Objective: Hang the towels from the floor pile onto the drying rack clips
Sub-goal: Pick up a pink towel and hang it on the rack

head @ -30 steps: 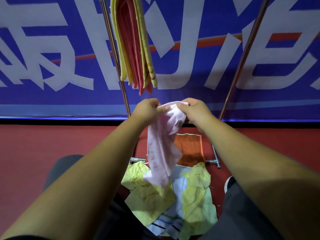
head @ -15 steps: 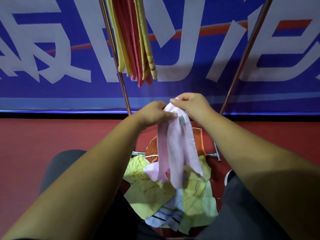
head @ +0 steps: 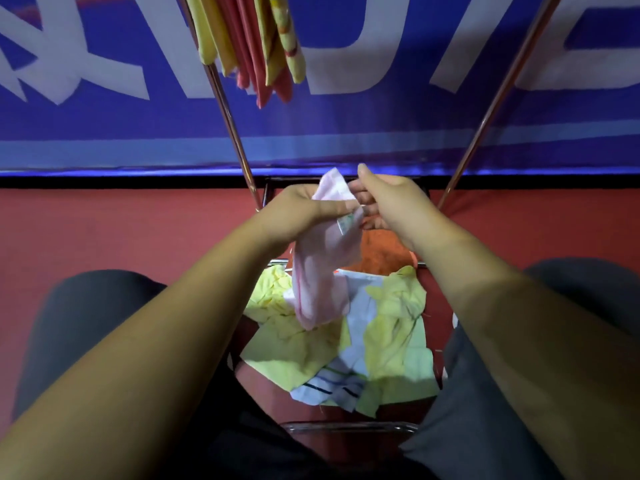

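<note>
A pale pink towel [head: 320, 282] hangs from my left hand [head: 298, 211], which grips its bunched top edge; a small label shows near the grip. My right hand [head: 384, 199] is beside it with loosely spread fingers touching the towel's upper corner. Below on the red floor lies the pile: yellow towels [head: 394, 337], a white striped towel [head: 341, 382] and an orange one [head: 384, 251]. Several yellow and red towels [head: 256, 46] hang from the drying rack at the top; its clips are out of view.
Two copper rack poles [head: 232, 126] [head: 491, 102] slant down to the floor on either side of my hands. A blue banner with white letters [head: 104, 116] stands behind. My dark-trousered knees [head: 79, 323] flank the pile. A metal bar [head: 346, 427] lies low in front.
My right hand has loosened its pinch and its fingers have spread, while my left hand keeps the pink towel. The view has tilted downward, so the hung towels sit higher.
</note>
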`<action>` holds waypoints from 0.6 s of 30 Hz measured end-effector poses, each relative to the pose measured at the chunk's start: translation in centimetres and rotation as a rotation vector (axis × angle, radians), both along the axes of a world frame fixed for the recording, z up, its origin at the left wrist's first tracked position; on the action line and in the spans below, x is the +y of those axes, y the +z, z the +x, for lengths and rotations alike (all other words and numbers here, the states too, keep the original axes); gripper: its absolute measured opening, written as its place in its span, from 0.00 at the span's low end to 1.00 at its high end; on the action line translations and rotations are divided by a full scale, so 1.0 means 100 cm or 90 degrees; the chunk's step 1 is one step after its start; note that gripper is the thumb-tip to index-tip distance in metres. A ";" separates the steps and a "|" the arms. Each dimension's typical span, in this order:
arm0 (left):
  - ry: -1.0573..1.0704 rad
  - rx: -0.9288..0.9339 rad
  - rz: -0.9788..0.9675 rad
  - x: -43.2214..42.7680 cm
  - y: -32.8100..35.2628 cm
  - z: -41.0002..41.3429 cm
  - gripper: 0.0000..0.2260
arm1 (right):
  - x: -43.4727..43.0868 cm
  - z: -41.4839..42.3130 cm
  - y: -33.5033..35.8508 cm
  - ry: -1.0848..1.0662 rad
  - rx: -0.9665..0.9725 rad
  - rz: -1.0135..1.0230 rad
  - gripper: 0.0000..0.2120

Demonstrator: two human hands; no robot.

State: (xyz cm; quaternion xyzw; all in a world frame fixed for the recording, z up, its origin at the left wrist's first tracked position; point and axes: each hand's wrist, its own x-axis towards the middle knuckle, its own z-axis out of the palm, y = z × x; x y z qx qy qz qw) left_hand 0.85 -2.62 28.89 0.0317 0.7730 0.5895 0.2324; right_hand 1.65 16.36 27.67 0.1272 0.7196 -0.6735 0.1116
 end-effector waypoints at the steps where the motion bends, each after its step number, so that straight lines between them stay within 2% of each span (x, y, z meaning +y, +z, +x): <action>1: 0.032 -0.009 0.030 -0.003 -0.002 -0.004 0.15 | -0.001 -0.005 0.002 0.019 -0.019 -0.010 0.17; 3: 0.075 -0.014 0.061 -0.006 0.001 -0.012 0.16 | -0.002 -0.014 0.002 0.065 -0.032 -0.008 0.15; 7: 0.126 0.001 0.094 -0.004 0.010 -0.025 0.10 | 0.002 -0.025 -0.002 0.174 -0.003 0.111 0.15; 12: 0.145 0.003 0.112 -0.002 0.006 -0.039 0.12 | 0.009 -0.039 -0.007 0.240 0.003 0.176 0.07; 18: 0.155 -0.040 0.190 0.000 0.015 -0.046 0.11 | 0.005 -0.042 -0.018 0.319 -0.046 0.312 0.16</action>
